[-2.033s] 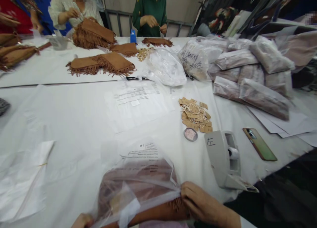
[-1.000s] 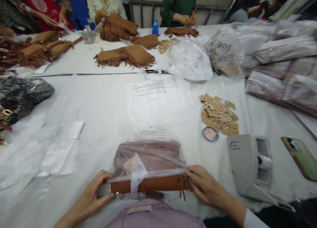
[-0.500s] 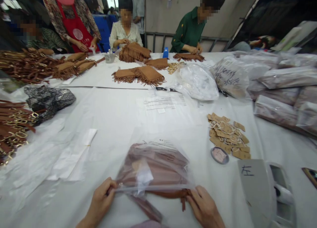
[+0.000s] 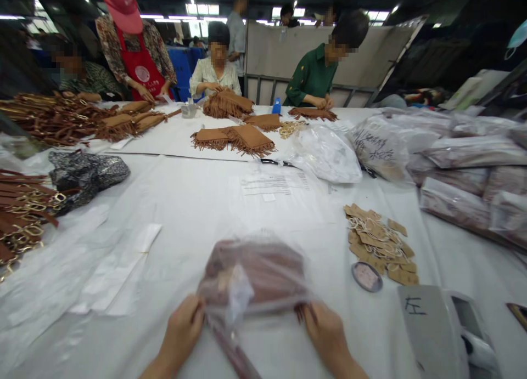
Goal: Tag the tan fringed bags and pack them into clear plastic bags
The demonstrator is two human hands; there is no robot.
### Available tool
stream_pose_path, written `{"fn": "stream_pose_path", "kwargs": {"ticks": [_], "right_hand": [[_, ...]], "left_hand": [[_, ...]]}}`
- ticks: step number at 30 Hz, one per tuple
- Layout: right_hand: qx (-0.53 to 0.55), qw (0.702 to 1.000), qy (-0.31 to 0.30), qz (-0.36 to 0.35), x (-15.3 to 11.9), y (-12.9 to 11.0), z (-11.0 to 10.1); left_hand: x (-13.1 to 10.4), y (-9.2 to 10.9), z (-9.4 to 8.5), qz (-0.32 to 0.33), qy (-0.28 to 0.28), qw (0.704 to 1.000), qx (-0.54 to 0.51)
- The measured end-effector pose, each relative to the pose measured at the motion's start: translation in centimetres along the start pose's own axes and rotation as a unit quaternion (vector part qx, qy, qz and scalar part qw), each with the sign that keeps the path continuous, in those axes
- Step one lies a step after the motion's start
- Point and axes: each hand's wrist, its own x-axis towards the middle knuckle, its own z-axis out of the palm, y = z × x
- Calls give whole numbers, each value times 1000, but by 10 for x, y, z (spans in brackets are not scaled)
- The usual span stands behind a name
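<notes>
A brown fringed handbag [image 4: 263,272] lies inside a clear plastic bag [image 4: 284,307] at the near middle of the table, blurred by motion. My left hand [image 4: 183,327] is closed on the plastic bag's near left corner. At the near right corner my right hand [image 4: 325,329] pinches the plastic, with a bit of brown fringe beside its fingers. A brown strap [image 4: 233,349] trails out of the bag's near side toward me, between my hands. Through the plastic a white paper packet and a tan tag show on the handbag's left part.
To the right are a heap of tan string tags [image 4: 376,242], a small round dish [image 4: 366,276] and a grey-white device [image 4: 428,324]. Brown straps with gold buckles [image 4: 28,214] and plastic sleeves [image 4: 119,264] lie left. Wrapped packages [image 4: 457,203] are stacked right. Co-workers handle fringed pieces [image 4: 251,139] across the table.
Both hands have moved slightly closer together with the plastic bag, whose near edge has slackened. More of the strap hangs toward me. The camera view has tilted up a little.
</notes>
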Motion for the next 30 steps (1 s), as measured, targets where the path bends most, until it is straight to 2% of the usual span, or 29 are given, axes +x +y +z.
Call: {"fn": "stream_pose_path", "kwargs": {"ticks": [2,4,6,7,9,13,16,20,23,25,28,30], "right_hand": [[-11,1000,4,14,55,6,17],[-19,1000,10,13,96,12,18],[-27,999,23,-1,109,16,3],[-32,999,32,-13,104,16,-7],[-45,997,48,-50,76,14,-25],[-38,990,25,-136,-8,-4,-42],[3,991,8,-136,-54,-22,-48],[37,994,23,-96,-85,-36,-58],[58,991,32,-120,-101,-42,-63],[68,990,51,-111,-113,-46,-63],[72,991,103,-41,-134,-50,-63],[77,989,121,20,-149,-47,-68]], "left_hand": [[62,-11,18,-4,11,1000,0],[113,-17,21,-11,45,999,4],[133,-17,8,-3,68,998,1],[130,-16,0,4,73,997,-2],[97,-17,-15,14,68,998,-7],[-9,-23,-29,-26,32,999,-1],[-68,-21,-33,-57,50,997,6],[-101,-16,-43,-36,67,997,-2],[-117,-19,-47,-13,66,998,-4],[-128,-21,-44,12,78,997,-4],[-144,-18,-39,53,84,995,-26],[-150,-13,-42,73,54,994,-66]]}}
